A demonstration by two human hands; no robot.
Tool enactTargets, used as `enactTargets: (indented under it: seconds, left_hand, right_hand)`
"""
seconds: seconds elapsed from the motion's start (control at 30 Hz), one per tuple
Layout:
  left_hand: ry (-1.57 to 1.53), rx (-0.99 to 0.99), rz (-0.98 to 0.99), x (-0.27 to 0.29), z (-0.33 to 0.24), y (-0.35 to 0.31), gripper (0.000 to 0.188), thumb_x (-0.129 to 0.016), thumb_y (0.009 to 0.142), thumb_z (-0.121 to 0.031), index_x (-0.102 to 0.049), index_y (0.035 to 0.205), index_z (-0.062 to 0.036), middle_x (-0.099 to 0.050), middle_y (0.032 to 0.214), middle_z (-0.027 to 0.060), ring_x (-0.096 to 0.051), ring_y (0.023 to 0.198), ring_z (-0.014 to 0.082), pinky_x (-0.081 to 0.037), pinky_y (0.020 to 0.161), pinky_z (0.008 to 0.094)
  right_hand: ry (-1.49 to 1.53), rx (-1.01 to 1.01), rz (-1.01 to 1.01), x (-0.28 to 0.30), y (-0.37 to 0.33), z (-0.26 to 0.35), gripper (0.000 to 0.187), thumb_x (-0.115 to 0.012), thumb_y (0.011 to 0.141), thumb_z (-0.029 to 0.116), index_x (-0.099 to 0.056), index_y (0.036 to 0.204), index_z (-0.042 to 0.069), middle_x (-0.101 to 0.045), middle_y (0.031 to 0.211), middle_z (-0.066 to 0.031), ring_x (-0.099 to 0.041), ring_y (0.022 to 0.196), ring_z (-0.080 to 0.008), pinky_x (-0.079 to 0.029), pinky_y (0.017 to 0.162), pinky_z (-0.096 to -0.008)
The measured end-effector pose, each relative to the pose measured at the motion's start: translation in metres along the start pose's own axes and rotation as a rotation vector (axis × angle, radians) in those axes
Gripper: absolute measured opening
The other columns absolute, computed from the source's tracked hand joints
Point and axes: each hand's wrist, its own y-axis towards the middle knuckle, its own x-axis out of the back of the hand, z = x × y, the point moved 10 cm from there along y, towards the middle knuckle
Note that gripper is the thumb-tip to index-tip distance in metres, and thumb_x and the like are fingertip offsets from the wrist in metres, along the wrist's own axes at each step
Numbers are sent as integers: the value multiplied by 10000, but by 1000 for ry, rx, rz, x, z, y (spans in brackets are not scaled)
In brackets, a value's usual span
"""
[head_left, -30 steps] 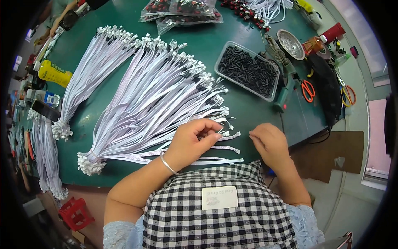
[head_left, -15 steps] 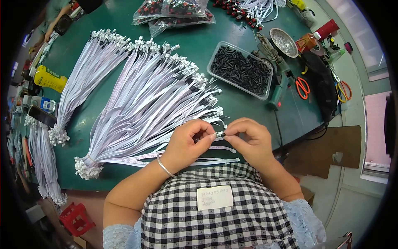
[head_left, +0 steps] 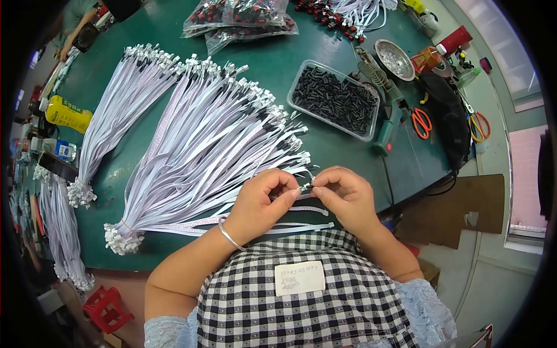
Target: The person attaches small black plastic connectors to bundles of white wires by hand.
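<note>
My left hand [head_left: 264, 200] is closed in a pinch on the end of a white flat cable, with a small white connector at its fingertips. Close against it, my right hand [head_left: 347, 194] pinches a short black sleeve [head_left: 310, 188] at that cable end; how far the sleeve sits over the wires is too small to tell. Under and beyond my left hand, a large bundle of white flat cables [head_left: 185, 156] fans out, many ends carrying black sleeves and white connectors. A clear plastic tub [head_left: 325, 122] of loose black sleeves [head_left: 336, 97] stands beyond my right hand.
Left of the fan lies another cable bundle [head_left: 116, 116], beside a yellow bottle [head_left: 68, 114]. Bags of red and black parts [head_left: 246, 20] lie at the back. Right of the tub are a soldering iron [head_left: 385, 136], a metal dish [head_left: 395, 60] and orange-handled scissors [head_left: 421, 123].
My right hand has shifted slightly left, and more of the black sleeve shows between the fingertips. My left hand stays almost in place. The whole view has moved a little.
</note>
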Motion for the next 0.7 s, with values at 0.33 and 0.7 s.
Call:
enactTargets:
  seconds: [0.33,0.7]
  left_hand:
    - [22,-4,1,-1,-2,0,82,-629,864,-83,-587,902,-23,-548,828,-3,-497,695,46,-412,629,190]
    - [89,-45,-1,-1,-6,1,90,-641,850,-87,-596,898,-25,-553,832,5,-506,683,52,-419,618,194]
  right_hand:
    - [40,-51,12,-1,-1,-5,79,-657,806,16,-647,882,-4,-618,867,-46,-584,739,-90,-475,647,-224]
    - [-85,42,60,-5,3,6,82,-668,782,6,-634,857,6,-619,858,-52,-591,736,-103,-483,641,-229]
